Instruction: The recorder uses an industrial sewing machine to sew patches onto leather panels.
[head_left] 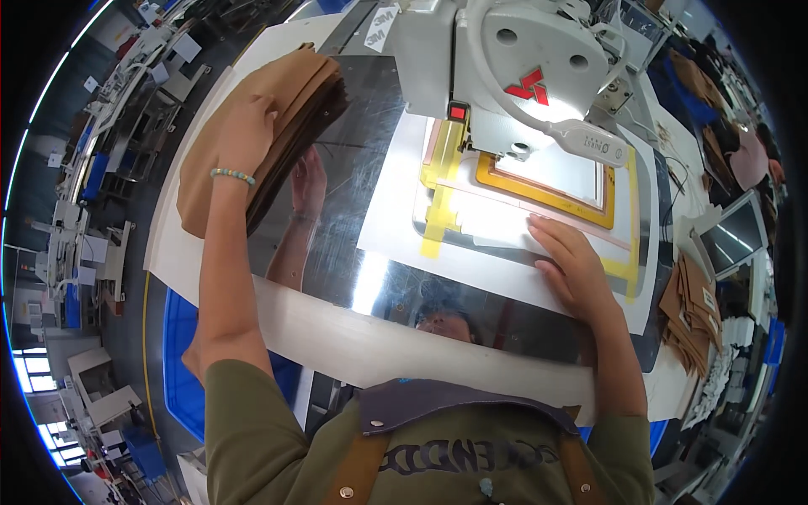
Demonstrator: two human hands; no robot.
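Right hand (568, 261) lies palm down at centre right of the frame, fingers straight and nearly together, thumb slightly apart, with nothing pinched; its fingertips rest on the near part of the brightly lit work area. Beneath it is a white sheet (387, 210) with strips of yellow tape (438, 223), laid over a polished metal plate (345, 194).

Farther out, at upper left, the left hand (244, 130), with a beaded bracelet (233, 175) at the wrist, bends over a thick stack of brown panels (202, 168). Its fingers are curled on the top layers; whether they pinch one panel or several, I cannot tell. At upper centre right, an amber frame (547, 199) lies beyond the right fingertips, under a white sewing-machine head (522, 101) and a white work lamp (589, 141).

The step in hand looks like drawing a panel from the stack while the other hand minds the bed. To do it well, I would fan the upper edges, free one layer with the fingertips, and lift it without dragging the rest askew. The flat hand should press lightly, leaving the tape unruffled and the fingers clear of the machine head
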